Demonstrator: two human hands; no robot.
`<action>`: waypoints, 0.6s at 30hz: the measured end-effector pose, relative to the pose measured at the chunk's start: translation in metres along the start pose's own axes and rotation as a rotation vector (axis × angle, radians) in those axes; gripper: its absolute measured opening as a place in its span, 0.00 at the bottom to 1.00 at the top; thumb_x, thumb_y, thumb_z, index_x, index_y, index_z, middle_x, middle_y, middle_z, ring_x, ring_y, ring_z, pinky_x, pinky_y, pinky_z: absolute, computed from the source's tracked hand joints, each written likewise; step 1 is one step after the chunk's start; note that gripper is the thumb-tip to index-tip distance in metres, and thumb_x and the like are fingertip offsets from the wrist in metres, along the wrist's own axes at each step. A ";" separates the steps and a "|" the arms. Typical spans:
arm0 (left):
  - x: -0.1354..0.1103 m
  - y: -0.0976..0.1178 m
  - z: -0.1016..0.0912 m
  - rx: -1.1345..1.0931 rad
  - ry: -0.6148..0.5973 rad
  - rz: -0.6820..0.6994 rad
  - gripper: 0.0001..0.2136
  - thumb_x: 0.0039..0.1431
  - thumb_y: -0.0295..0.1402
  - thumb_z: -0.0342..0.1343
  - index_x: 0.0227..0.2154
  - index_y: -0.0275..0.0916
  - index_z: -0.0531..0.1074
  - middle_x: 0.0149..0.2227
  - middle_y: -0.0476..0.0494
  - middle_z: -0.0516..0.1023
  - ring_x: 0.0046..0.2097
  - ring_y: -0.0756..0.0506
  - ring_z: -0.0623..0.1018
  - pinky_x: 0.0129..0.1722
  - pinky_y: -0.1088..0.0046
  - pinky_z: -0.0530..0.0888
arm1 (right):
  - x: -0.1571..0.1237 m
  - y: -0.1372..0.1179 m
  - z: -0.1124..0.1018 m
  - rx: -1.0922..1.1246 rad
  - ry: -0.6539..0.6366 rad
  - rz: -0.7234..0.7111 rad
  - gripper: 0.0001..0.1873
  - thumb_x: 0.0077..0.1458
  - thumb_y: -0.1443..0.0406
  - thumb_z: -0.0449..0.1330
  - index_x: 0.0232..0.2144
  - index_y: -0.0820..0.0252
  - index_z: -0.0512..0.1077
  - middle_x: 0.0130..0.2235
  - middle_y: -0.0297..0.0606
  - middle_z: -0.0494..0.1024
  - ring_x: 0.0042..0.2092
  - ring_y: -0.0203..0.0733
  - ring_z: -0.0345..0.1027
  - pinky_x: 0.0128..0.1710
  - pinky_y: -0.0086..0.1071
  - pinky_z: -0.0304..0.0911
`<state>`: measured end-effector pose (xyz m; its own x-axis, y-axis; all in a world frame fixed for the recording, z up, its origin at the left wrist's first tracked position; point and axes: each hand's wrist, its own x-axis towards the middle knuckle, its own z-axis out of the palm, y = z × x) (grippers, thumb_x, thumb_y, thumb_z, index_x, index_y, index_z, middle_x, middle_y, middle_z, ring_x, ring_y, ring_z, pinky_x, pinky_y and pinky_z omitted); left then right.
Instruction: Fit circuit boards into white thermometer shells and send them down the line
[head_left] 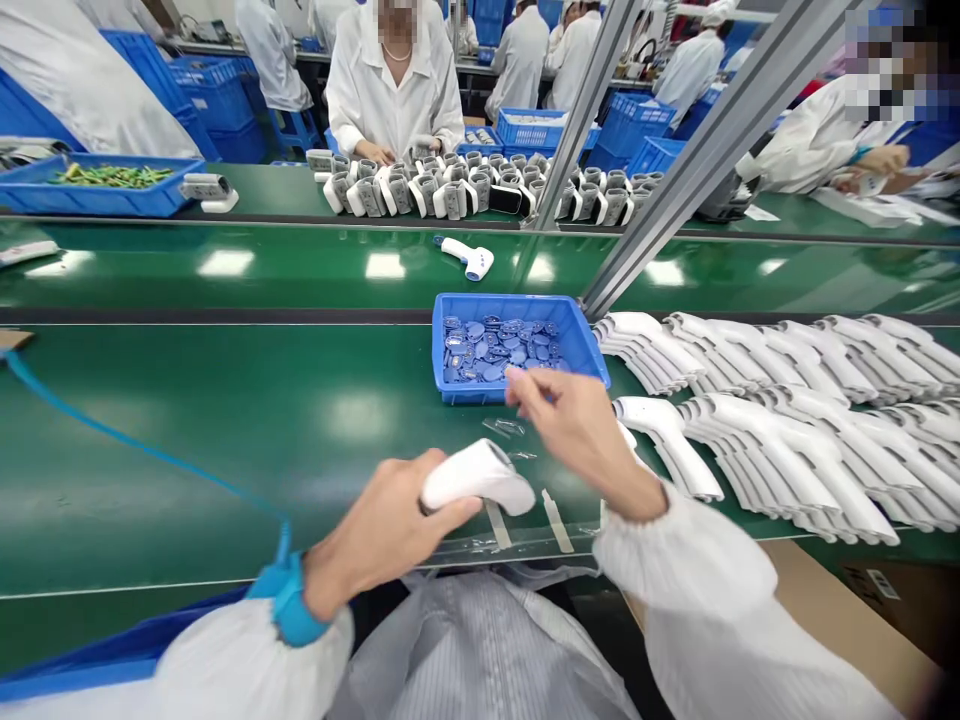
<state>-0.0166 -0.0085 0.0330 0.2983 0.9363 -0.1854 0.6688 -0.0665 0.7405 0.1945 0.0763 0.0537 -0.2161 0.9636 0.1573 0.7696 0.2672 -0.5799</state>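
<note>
Left hand (382, 530) has its fingers (450, 512) wrapped round a white plastic thermometer shell (480, 478), which seems light and stiff, easy to hold by the body. Right hand (577, 430) is pinched narrow at the blue tray (510, 302), can't tell if it's holding anything.

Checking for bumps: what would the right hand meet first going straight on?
Probably the small blue parts in the blue bin: the right hand seems to be over the rim, though depth is unclear.

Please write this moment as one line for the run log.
Left hand: holds white thermometer housing | Right hand: nearest blue plastic tray
</note>
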 end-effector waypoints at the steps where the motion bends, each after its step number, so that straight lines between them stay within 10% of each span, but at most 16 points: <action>1: -0.003 -0.006 -0.013 0.042 0.015 -0.015 0.15 0.62 0.48 0.55 0.30 0.40 0.69 0.25 0.52 0.73 0.25 0.49 0.70 0.24 0.73 0.61 | 0.018 0.010 -0.006 -0.060 -0.006 -0.039 0.18 0.67 0.59 0.52 0.32 0.59 0.79 0.33 0.35 0.82 0.34 0.38 0.74 0.37 0.30 0.62; 4: -0.008 -0.020 -0.038 0.201 0.150 -0.033 0.12 0.60 0.41 0.59 0.43 0.41 0.72 0.37 0.48 0.80 0.34 0.45 0.77 0.31 0.71 0.68 | 0.068 0.042 -0.009 -0.194 -0.107 -0.102 0.11 0.58 0.72 0.61 0.42 0.61 0.79 0.46 0.42 0.82 0.46 0.43 0.74 0.47 0.33 0.63; 7: -0.001 -0.019 -0.035 0.499 0.257 0.074 0.22 0.57 0.34 0.63 0.54 0.41 0.68 0.48 0.42 0.78 0.46 0.38 0.77 0.42 0.64 0.71 | 0.098 0.062 0.003 -0.221 -0.212 -0.082 0.12 0.47 0.76 0.67 0.36 0.63 0.80 0.38 0.44 0.83 0.41 0.45 0.76 0.42 0.33 0.64; 11: 0.015 -0.004 -0.012 0.788 0.092 0.204 0.10 0.61 0.36 0.60 0.42 0.37 0.75 0.40 0.39 0.78 0.43 0.35 0.76 0.40 0.58 0.69 | 0.106 0.070 0.012 -0.204 -0.269 -0.031 0.07 0.45 0.76 0.69 0.28 0.63 0.79 0.27 0.39 0.80 0.32 0.42 0.74 0.35 0.31 0.63; 18: 0.009 -0.004 -0.013 0.331 0.189 -0.039 0.11 0.65 0.37 0.55 0.46 0.38 0.70 0.41 0.42 0.78 0.40 0.40 0.76 0.38 0.63 0.69 | 0.070 0.058 -0.014 0.040 -0.125 0.017 0.10 0.63 0.65 0.56 0.43 0.61 0.74 0.38 0.39 0.80 0.37 0.39 0.75 0.38 0.32 0.68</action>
<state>-0.0255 0.0051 0.0365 0.1579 0.9854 -0.0638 0.8703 -0.1084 0.4805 0.2328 0.1597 0.0423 -0.2787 0.9592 0.0475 0.7498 0.2482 -0.6134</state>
